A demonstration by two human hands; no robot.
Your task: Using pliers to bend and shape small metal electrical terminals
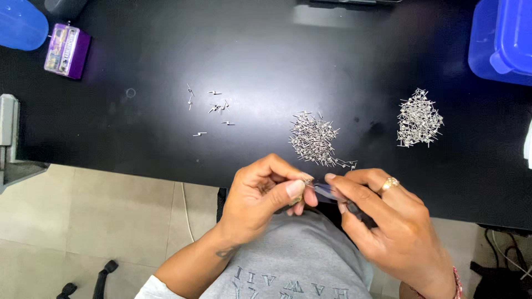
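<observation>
A tiny metal pin [306, 180], light, stiff and easily dropped, sits pinched at its end in the left hand [260, 194] grip just off the tabletop [266, 50] near edge. The right hand [382, 216] grasps a dark slim tool [338, 198] touching it. A pin pile [313, 139] lies just beyond.

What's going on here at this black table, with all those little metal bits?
A person sits at a black table and works just above its near edge. The left hand pinches a tiny metal piece between thumb and fingers, while the right hand holds a slim dark tool against it. Two heaps of small metal pins lie ahead, the middle pile and the right pile, with a few scattered pins to the left.
</observation>
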